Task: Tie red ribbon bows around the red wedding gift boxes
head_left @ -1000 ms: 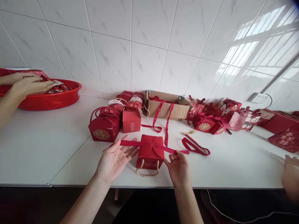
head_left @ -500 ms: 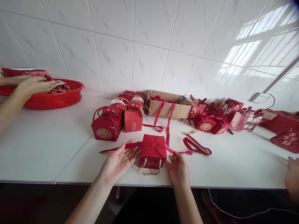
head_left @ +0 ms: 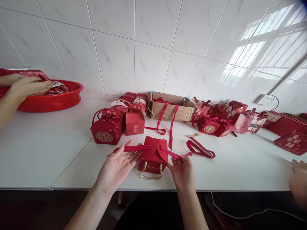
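A small red gift box [head_left: 153, 159] with a gold rope handle [head_left: 151, 177] stands near the table's front edge. A red ribbon [head_left: 136, 148] passes through holes in its two rounded top flaps, one end out to each side. My left hand [head_left: 118, 167], palm up, pinches the left part of the ribbon between thumb and fingers. On the other side, my right hand [head_left: 182, 171] has its fingers curled on the ribbon's right part, beside the box. A loose folded ribbon [head_left: 200, 149] lies to the right.
Behind are red boxes [head_left: 109, 129], a cardboard box [head_left: 168, 110] with ribbons hanging out, and ribboned gift boxes [head_left: 211, 126]. Another person's hands [head_left: 31, 86] are over a red basket [head_left: 72, 100]; one more hand [head_left: 298, 179] rests at the far right.
Both parts of the ribbon look tauter and are raised off the box's top. The view has shifted slightly. The person's hands at the basket have moved a little.
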Demonstrator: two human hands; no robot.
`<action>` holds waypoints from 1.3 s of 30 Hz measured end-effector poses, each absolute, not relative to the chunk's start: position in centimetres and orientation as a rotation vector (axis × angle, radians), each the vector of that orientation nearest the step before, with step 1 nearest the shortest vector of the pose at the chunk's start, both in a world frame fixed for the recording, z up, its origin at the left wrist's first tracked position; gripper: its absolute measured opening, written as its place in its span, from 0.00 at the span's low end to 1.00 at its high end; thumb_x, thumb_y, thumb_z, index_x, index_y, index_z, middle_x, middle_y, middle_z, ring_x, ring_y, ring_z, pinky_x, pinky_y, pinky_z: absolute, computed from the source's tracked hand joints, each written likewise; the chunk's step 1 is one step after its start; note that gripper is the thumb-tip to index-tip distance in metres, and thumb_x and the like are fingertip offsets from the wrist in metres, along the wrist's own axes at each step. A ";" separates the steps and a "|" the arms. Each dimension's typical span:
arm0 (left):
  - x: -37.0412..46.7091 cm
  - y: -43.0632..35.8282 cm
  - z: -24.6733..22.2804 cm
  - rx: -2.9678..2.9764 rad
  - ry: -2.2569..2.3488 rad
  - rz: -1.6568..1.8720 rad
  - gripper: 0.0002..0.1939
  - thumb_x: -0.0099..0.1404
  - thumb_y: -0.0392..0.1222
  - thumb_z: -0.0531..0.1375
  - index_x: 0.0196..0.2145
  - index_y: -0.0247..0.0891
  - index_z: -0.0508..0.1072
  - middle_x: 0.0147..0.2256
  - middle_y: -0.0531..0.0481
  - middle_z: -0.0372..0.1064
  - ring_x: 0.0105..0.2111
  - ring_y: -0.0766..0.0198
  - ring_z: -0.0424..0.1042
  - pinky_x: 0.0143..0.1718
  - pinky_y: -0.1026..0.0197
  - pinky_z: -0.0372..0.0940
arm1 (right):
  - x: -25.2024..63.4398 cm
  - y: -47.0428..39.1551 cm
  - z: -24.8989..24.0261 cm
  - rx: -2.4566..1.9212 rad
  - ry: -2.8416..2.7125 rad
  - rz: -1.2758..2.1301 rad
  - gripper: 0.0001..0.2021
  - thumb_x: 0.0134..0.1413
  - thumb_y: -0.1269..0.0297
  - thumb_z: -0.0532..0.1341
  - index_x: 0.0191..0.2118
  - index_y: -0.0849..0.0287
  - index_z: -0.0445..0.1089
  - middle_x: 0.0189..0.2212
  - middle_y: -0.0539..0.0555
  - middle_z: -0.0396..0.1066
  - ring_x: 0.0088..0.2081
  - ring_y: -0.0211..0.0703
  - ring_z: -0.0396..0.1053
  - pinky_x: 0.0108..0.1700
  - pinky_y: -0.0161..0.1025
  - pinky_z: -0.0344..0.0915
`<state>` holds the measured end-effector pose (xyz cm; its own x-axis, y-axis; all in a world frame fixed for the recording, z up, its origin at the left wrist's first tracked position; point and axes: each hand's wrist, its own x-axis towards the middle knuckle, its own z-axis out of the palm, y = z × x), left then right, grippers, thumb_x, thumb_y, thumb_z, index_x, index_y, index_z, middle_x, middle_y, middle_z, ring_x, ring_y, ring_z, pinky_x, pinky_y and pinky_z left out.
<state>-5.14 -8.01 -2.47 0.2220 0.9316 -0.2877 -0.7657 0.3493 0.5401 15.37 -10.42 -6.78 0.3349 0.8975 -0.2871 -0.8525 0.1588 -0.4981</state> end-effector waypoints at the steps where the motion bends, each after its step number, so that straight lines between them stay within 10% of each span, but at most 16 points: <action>1: -5.2 -7.9 -2.7 0.302 0.633 1.201 0.18 0.70 0.41 0.49 0.56 0.38 0.66 0.47 0.34 0.70 0.48 0.50 0.73 0.45 0.50 0.73 | 15.4 -10.4 -6.8 -0.649 -0.073 1.253 0.07 0.43 0.70 0.60 0.21 0.58 0.60 0.16 0.41 0.62 0.22 0.33 0.64 0.38 0.48 0.72; 21: -6.2 -6.7 -4.0 0.222 0.666 1.204 0.16 0.69 0.31 0.48 0.49 0.31 0.71 0.42 0.39 0.74 0.39 0.60 0.77 0.39 0.60 0.75 | 16.0 -10.1 -7.5 -0.713 -0.241 1.137 0.09 0.43 0.67 0.67 0.21 0.59 0.65 0.17 0.43 0.63 0.23 0.31 0.64 0.34 0.35 0.68; 27: -7.5 -6.3 -2.1 0.574 0.671 1.215 0.13 0.66 0.40 0.54 0.41 0.33 0.76 0.46 0.40 0.73 0.42 0.55 0.74 0.41 0.55 0.73 | 16.9 -10.4 -4.9 -0.824 -0.461 0.961 0.10 0.40 0.65 0.70 0.27 0.57 0.69 0.24 0.44 0.68 0.26 0.31 0.66 0.38 0.36 0.68; 33: -9.1 -5.5 -0.6 0.980 0.941 1.441 0.08 0.54 0.43 0.66 0.24 0.36 0.75 0.26 0.52 0.74 0.33 0.61 0.72 0.44 0.57 0.69 | 18.3 -10.3 -2.1 -0.907 -0.612 0.840 0.12 0.39 0.63 0.71 0.31 0.56 0.71 0.26 0.45 0.69 0.27 0.33 0.67 0.37 0.36 0.69; 39: -9.4 -5.4 2.5 1.301 1.175 1.414 0.15 0.56 0.51 0.64 0.29 0.35 0.77 0.28 0.48 0.75 0.33 0.58 0.72 0.43 0.58 0.67 | 19.4 -10.1 0.5 -1.048 -0.852 0.709 0.12 0.47 0.54 0.66 0.29 0.59 0.72 0.24 0.50 0.72 0.29 0.38 0.70 0.39 0.41 0.70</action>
<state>-9.41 -5.38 2.49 -0.0859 0.9787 0.1862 0.0033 -0.1866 0.9824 19.39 -10.12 0.50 0.4958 0.8308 0.2531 -0.0985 0.3433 -0.9341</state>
